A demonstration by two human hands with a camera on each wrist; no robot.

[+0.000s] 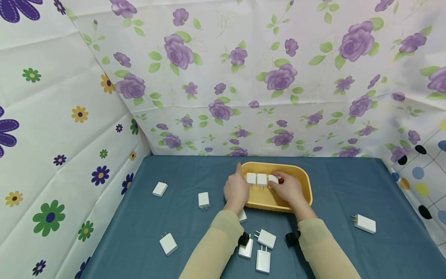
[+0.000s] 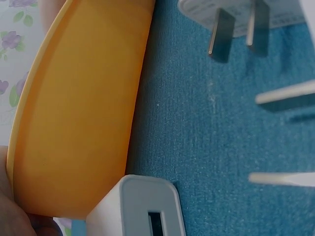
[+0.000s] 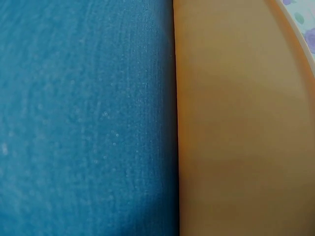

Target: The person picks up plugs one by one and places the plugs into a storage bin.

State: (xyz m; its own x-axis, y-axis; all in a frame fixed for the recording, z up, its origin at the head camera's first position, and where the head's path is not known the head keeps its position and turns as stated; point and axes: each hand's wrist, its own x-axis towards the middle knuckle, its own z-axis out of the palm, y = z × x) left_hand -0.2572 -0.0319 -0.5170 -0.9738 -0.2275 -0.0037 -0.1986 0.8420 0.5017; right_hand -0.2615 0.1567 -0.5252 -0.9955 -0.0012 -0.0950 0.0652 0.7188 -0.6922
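A yellow plastic basket [image 1: 266,198] stands at the back of the table, and my left hand [image 1: 236,190] grips its left end at the rim. In the left wrist view, fingers [image 2: 15,219] curl by the edge of the basket wall. Inside the basket my right hand [image 1: 288,188] pinches a white charger plug [image 1: 273,178] between thumb and fingers. Beside it, two white charger plugs, a middle one [image 1: 261,179] and a left one [image 1: 251,178], line up side by side, prongs toward me. The right wrist view shows only cloth and the basket's outer wall [image 3: 241,123].
Several more white charger plugs lie scattered on the blue cloth [image 1: 324,248]: a cluster [image 1: 263,260] between the forearms, others to the left [image 1: 168,244] and one far right [image 1: 364,224]. One plug [image 2: 150,206] sits close to the basket's front. Flowered sheets [image 1: 223,77] hang behind.
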